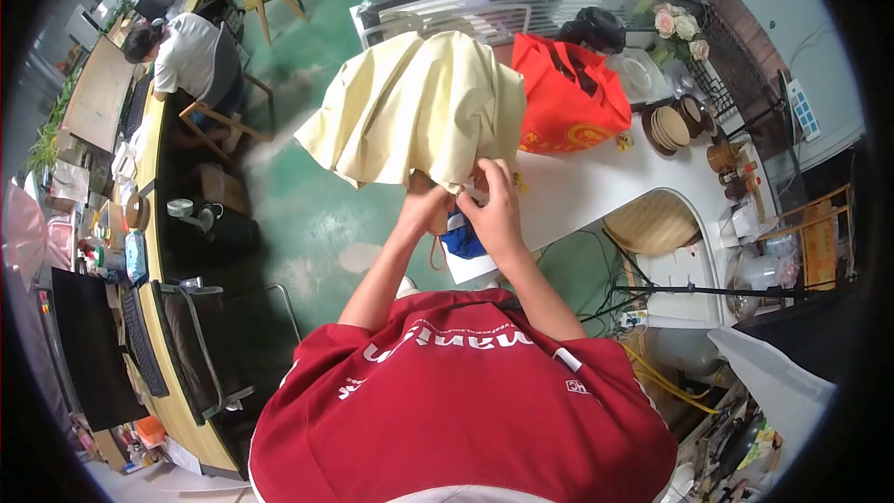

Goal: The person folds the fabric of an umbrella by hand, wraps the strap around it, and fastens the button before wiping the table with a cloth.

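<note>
A pale yellow umbrella, its canopy loose and partly folded in deep pleats, is held up in front of me. My left hand is closed around its lower end, under the canopy's edge; a brown strap loop hangs below. At the canopy's lower right edge, my right hand has its fingers bent in a pinch on the fabric. The umbrella's shaft is hidden by the cloth and my fingers. Just beneath my hands, a blue item lies at the corner of the white table.
A red bag stands on the table right of the umbrella, with round wooden coasters and flowers beyond. A glass partition borders the table's far side. A person sits at the long desk on the left.
</note>
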Motion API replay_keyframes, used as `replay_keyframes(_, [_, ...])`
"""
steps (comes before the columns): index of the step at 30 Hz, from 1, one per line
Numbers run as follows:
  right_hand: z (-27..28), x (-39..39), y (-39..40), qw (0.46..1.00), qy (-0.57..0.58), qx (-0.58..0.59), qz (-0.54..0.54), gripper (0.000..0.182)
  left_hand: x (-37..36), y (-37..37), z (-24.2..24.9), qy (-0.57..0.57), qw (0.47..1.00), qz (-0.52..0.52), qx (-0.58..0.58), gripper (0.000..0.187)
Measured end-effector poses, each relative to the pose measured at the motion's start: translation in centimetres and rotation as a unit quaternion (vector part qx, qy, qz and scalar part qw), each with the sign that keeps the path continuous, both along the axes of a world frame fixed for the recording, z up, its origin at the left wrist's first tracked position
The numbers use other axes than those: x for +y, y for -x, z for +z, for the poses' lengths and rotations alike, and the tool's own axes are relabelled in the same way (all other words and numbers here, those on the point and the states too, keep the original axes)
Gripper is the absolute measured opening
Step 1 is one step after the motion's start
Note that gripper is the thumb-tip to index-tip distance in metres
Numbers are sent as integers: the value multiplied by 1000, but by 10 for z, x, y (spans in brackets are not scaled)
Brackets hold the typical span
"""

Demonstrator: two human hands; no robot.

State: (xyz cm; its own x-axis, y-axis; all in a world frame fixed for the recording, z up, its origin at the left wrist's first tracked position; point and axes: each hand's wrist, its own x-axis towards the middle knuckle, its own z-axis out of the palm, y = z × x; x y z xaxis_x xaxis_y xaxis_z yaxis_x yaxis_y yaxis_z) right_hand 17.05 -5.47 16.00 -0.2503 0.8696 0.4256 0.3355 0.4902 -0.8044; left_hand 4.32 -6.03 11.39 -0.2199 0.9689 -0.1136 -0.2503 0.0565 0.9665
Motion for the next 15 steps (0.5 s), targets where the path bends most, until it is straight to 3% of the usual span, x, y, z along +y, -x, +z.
replay_keyframes(5, [4,-11,2,995,-69,74,-7,36,-4,-9,3,33,998,18,-43,24])
replay_keyframes(8, [-1,-14,7,994,-104,-14,17,32,-7,3,-29,78,994,12,-74,32])
replay_keyframes(10, [-10,-14,9,996,-87,-24,23,31,-7,8,-29,17,983,-66,-173,29])
replay_keyframes(12, [-18,-12,9,995,-93,-38,15,31,-13,1,-17,39,984,-19,-171,27])
replay_keyframes(14, [-19,-12,3,997,-54,-47,32,32,-15,-3,0,44,992,-41,-115,24])
replay_keyframes(15, [-19,-12,1,990,68,87,93,33,-14,-3,-4,15,990,-66,-126,24])
